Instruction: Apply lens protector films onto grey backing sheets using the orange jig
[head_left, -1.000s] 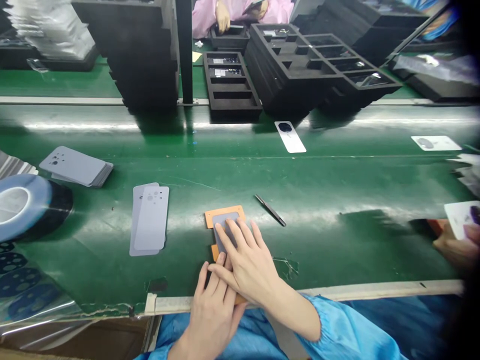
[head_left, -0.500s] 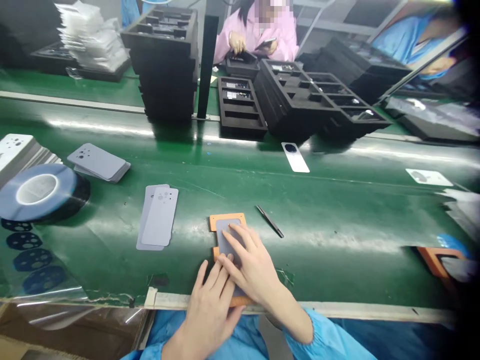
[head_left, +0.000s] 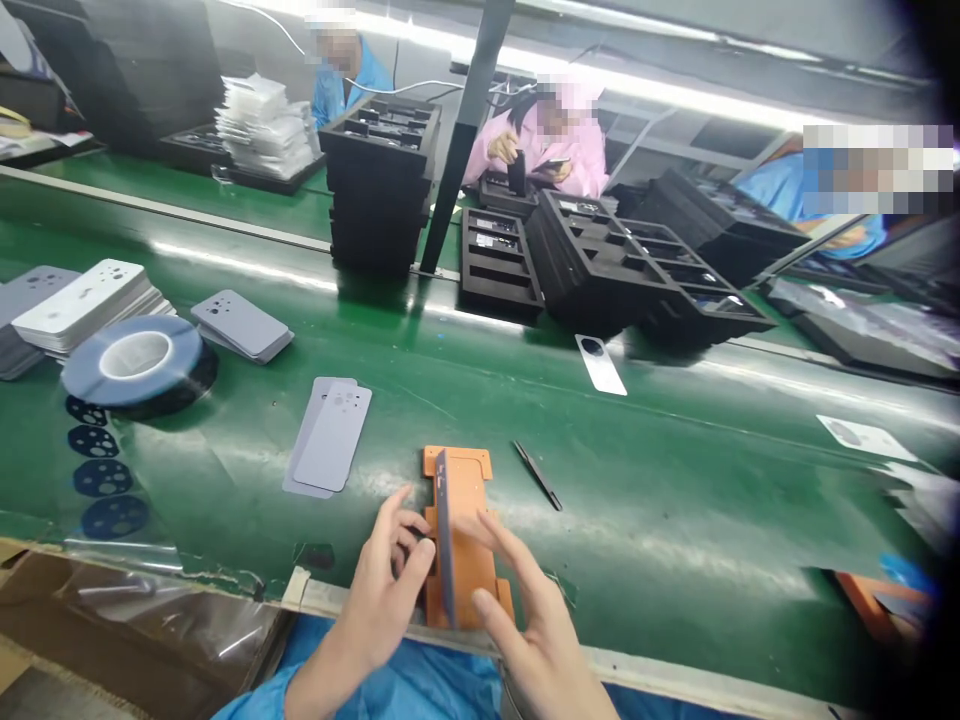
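Note:
A thin grey phone back panel (head_left: pixel 445 555) stands on its long edge over an orange jig (head_left: pixel 472 568) at the table's front. Camera holes show near the panel's far end. My left hand (head_left: pixel 382 575) is at the panel's left side, fingers curled and thumb tip against it; the exact grip is partly hidden. To the right of the panel my right hand (head_left: pixel 529 610) is open, fingers spread and slightly blurred, above the jig. Beyond it lie black tweezers (head_left: pixel 537 475). Two overlapping grey panels (head_left: pixel 334 437) lie left of the jig.
On the left are a roll of blue film (head_left: pixel 187 365) with dark cut-outs, a stack of white panels (head_left: pixel 82 300) and grey panels (head_left: pixel 244 325). Black trays (head_left: pixel 501 265) stand along the back. A white panel (head_left: pixel 600 365) lies before them. Co-workers sit across the bench.
The grey panel, earlier flat in the jig under both hands, now stands on edge. My hands have moved apart to either side of it. The camera view has tilted and shifted.

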